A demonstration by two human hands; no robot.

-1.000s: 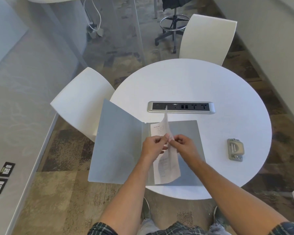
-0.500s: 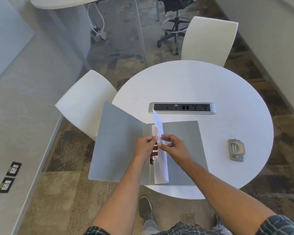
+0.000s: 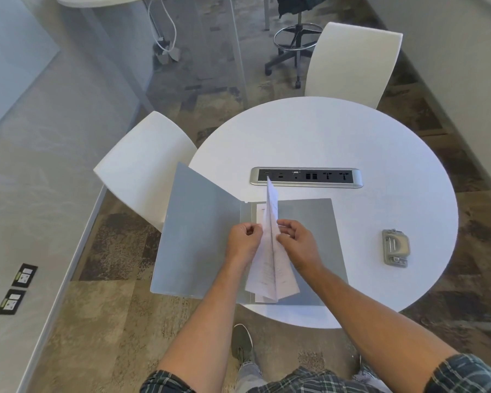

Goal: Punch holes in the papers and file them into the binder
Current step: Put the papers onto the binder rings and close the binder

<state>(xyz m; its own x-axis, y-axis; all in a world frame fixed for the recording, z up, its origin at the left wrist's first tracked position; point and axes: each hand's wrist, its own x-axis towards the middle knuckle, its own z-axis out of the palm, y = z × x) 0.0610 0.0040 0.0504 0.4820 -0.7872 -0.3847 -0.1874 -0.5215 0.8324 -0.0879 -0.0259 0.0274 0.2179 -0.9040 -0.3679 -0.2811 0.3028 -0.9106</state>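
Note:
A grey binder lies open on the near left of the round white table, its left cover hanging past the table edge. White printed papers stand nearly on edge over the binder's spine, another sheet lying flat beneath them. My left hand pinches the papers from the left and my right hand pinches them from the right, both near mid-height. The grey metal hole punch sits on the table to the right, apart from both hands.
A silver power and socket strip is set into the table just beyond the binder. Two white chairs stand at the table, one at the left and one at the back. A black stool stands farther back.
The papers have been tipped up between both hands and now fan into two sheets over the spine. Both hands stay pinched on them in about the same place.

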